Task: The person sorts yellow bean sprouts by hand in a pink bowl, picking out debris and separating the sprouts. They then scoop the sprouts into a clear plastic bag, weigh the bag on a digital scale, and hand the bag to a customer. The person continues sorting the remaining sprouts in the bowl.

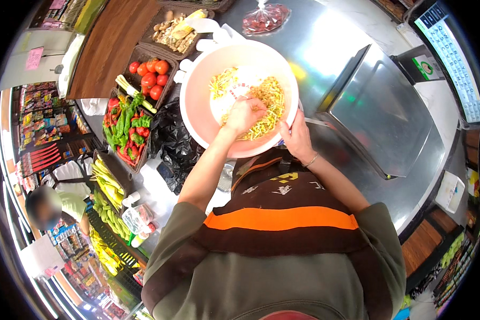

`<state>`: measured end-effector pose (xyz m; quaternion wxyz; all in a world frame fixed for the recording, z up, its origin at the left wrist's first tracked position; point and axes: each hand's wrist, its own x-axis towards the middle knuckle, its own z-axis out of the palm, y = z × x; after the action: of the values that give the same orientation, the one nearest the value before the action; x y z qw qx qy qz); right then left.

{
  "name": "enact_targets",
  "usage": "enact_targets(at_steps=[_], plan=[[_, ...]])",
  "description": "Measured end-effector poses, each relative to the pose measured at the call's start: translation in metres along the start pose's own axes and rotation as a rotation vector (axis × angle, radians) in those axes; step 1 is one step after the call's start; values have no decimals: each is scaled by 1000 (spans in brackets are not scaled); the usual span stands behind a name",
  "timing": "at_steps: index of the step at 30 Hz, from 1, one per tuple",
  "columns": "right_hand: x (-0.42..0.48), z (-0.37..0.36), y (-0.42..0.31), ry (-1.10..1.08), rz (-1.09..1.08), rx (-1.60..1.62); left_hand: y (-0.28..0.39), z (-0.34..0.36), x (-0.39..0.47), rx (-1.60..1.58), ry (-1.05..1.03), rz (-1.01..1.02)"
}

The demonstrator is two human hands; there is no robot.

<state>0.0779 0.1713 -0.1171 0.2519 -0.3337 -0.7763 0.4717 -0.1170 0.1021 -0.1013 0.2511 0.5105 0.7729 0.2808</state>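
A large pale pink plastic basin [202, 116] stands in front of me at the counter's edge, with red writing on its white bottom. Bean sprouts [274, 94] lie heaped along its right side, and a smaller clump of sprouts [223, 82] sits at its upper left. My left hand [246, 114] reaches inside, its curled fingers at the edge of the larger heap; whether they pinch any sprouts is unclear. At the basin's lower right, my right hand [298, 136] grips the rim, thumb over the edge and fingers outside.
Baskets of tomatoes [150, 78], peppers [130, 126] and mushrooms [176, 34] line the left, beside a black plastic bag [176, 140]. A metal-topped scale [388, 112] is at right, a knotted bag [266, 18] behind the basin. Another person [70, 200] stands beyond the left-hand vegetables.
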Motion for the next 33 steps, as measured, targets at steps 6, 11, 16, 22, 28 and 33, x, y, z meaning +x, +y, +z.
enact_targets(at_steps=[6,11,16,22,28,33], plan=[[1,1,4,-16,-22,45,-9,-11,-12,-456,-19,-297],[0,-1,-2,-1,-16,48,-42,-13,-9,-805,86,-474],[1,-3,-2,-53,26,47,-31,-44,10,-335,609,-466],[1,0,1,18,-66,41,-24,-9,20,-187,236,-181],[1,-1,1,26,-64,24,-14,25,41,344,56,-132],[1,1,6,26,-51,26,-6,19,38,322,107,-86]])
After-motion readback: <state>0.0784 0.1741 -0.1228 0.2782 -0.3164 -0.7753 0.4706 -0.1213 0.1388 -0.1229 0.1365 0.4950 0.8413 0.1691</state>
